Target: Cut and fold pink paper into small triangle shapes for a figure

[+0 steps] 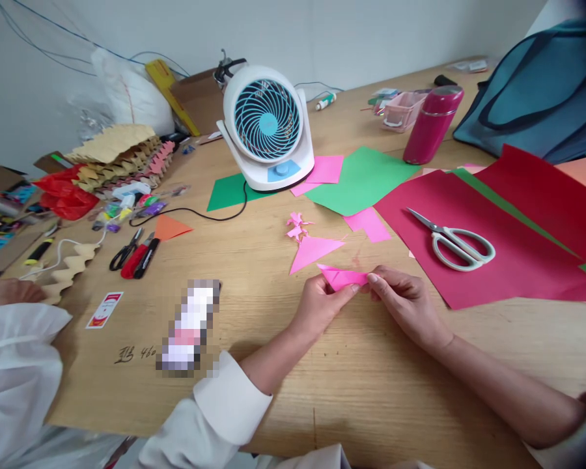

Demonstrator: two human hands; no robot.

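Observation:
A small folded piece of pink paper (340,279) is held above the wooden table between both hands. My left hand (322,298) pinches its lower left side, thumb on top. With thumb and fingertips, my right hand (404,301) grips its right end. Just beyond lies a pink paper triangle (315,251), flat on the table. Behind that sit pink paper cut-outs (299,227) with thin, curling parts. Another pink sheet with a notched edge (370,225) lies to their right. White-handled scissors (452,241) rest on a dark red sheet (420,202) right of my hands.
A white fan (268,127) stands at the back over green paper (224,193). To the right are a magenta bottle (433,124) and a blue bag (542,91). At left lie black scissors (125,249), a red cutter (137,259), a blurred phone (189,326) and another person's sleeve (19,352).

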